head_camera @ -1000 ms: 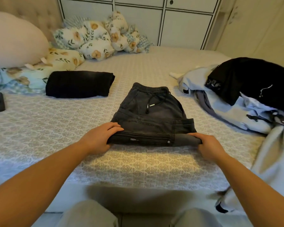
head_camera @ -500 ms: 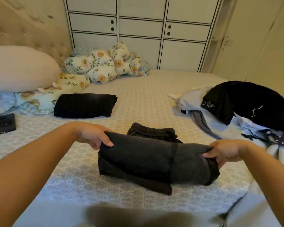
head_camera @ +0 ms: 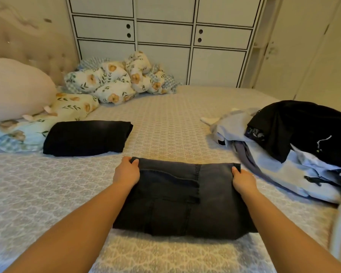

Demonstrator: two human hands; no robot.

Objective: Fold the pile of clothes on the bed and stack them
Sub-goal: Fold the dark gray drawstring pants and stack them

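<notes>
Two bare hands held the far corners of a folded pair of dark grey denim trousers (head_camera: 183, 198) on the patterned bed (head_camera: 165, 123), as seen from the head camera. The bundle lay flat at the near middle of the bed, directly in front of the person, its long axis running left to right across the view and its folded far edge pointing toward the white cupboards (head_camera: 165, 42). A seam and a belt loop showed on its upper face.

At the far left corner the left hand (head_camera: 127, 172) rested on the cloth with its fingers curled over the edge, gripping it. At the far right corner the right hand (head_camera: 242, 179) pinched the cloth, thumb on top; its other fingers were hidden under the fold. Both forearms reached forward along the sides of the bundle.

Beyond the left hand, apart from the trousers, a folded black garment (head_camera: 87, 137) lay flat, its long axis also left to right. To the right, a loose pile of clothes (head_camera: 283, 154) sat near the bed's edge, with pale blue cloth beneath and a crumpled black garment (head_camera: 307, 127) on top. It lay just beside the trousers' right end, though whether the two touched could not be told.

Floral cushions (head_camera: 118, 81) were heaped at the far side of the bed, and a pale pink pillow (head_camera: 14, 89) leaned against the tufted headboard (head_camera: 34, 48) on the left
</notes>
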